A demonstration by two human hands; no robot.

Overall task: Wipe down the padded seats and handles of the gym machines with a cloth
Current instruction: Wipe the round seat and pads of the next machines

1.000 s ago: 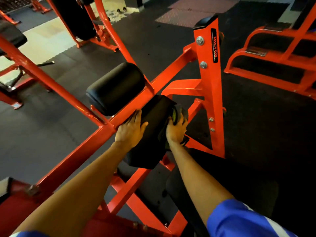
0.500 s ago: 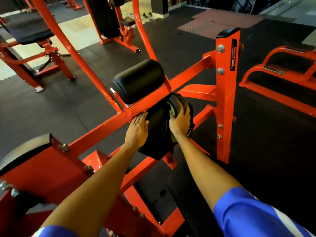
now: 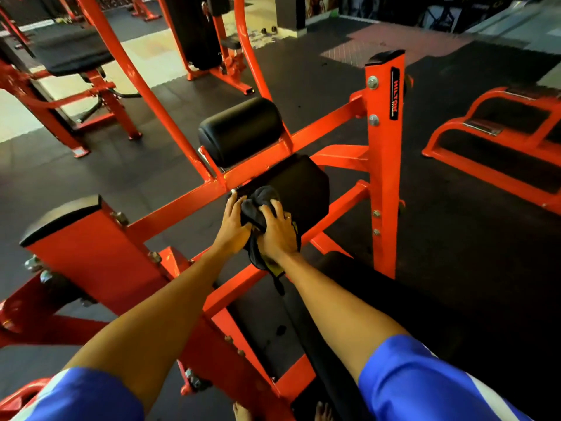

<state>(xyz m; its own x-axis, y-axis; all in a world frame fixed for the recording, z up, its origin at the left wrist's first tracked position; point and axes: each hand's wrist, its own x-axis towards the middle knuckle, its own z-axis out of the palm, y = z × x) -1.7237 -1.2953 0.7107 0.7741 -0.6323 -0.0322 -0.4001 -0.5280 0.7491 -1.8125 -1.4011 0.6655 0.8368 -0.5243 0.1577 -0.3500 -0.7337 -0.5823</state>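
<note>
An orange gym machine frame (image 3: pixel 384 147) carries a black rectangular pad (image 3: pixel 303 180) and, just beyond it, a black roller pad (image 3: pixel 241 129). A dark grey cloth (image 3: pixel 258 200) with a yellow-green edge lies bunched on the near left corner of the rectangular pad. My right hand (image 3: pixel 277 235) grips the cloth from above, its fingers curled over it. My left hand (image 3: pixel 232 226) lies against the cloth's left side with fairly straight fingers, beside the orange crossbar. A black bench seat (image 3: pixel 358 287) shows under my right forearm.
Another orange machine with a black seat (image 3: pixel 73 54) stands at the far left. A low orange step frame (image 3: pixel 498 147) sits on the right. A black-capped orange post (image 3: pixel 76 238) rises near my left arm. Dark rubber flooring lies between the machines.
My right hand has dragged the cloth from the pad's far end back to its near left corner, meeting my left hand. The view has lifted and pulled back.
</note>
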